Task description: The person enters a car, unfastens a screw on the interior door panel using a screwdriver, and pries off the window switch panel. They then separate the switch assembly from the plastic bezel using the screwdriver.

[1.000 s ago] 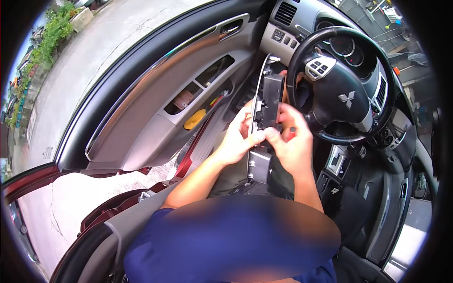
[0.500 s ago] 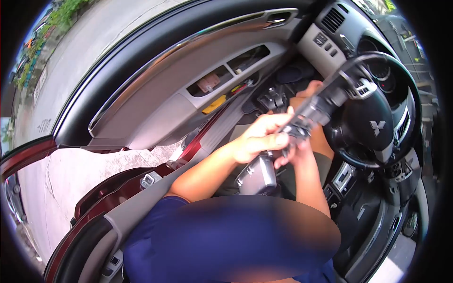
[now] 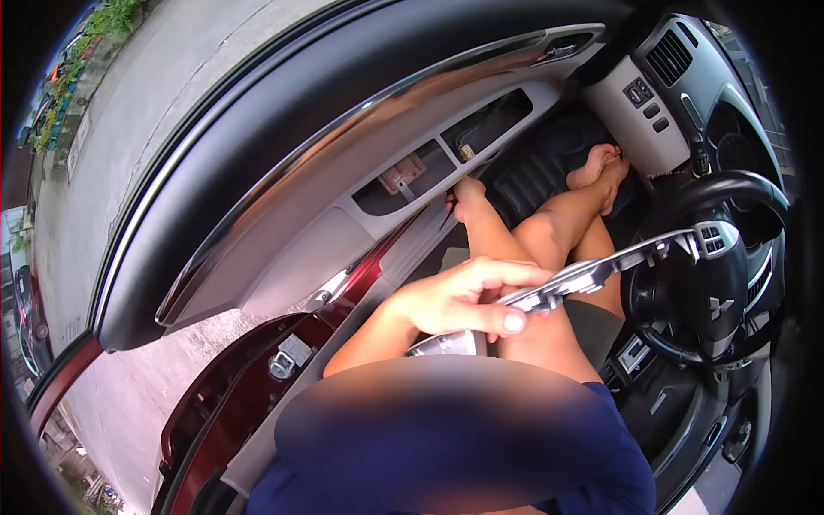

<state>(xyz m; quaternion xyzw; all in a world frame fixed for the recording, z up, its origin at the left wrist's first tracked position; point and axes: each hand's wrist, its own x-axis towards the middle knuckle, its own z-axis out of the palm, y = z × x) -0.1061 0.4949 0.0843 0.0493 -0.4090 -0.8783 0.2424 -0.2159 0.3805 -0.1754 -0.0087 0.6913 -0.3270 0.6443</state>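
A long, dark plastic trim piece, with clips or tabs along its edge, is held tilted up toward the steering wheel. My left hand is closed on its near end, thumb on the near side and fingers over the far side. Mostly hidden behind the piece and my left hand is my right hand; its fingers cannot be made out. A silver-grey plastic part shows just below my left hand, partly covered by my shirt.
The steering wheel stands at the right, close to the trim piece's far end. On the left, the car door hangs open, with a small brown item in its pocket. Bare legs and feet occupy the footwell.
The trim piece has turned from steep to a flatter slant. My right hand has become mostly hidden. The view has shifted, bringing the legs and feet into clearer sight.
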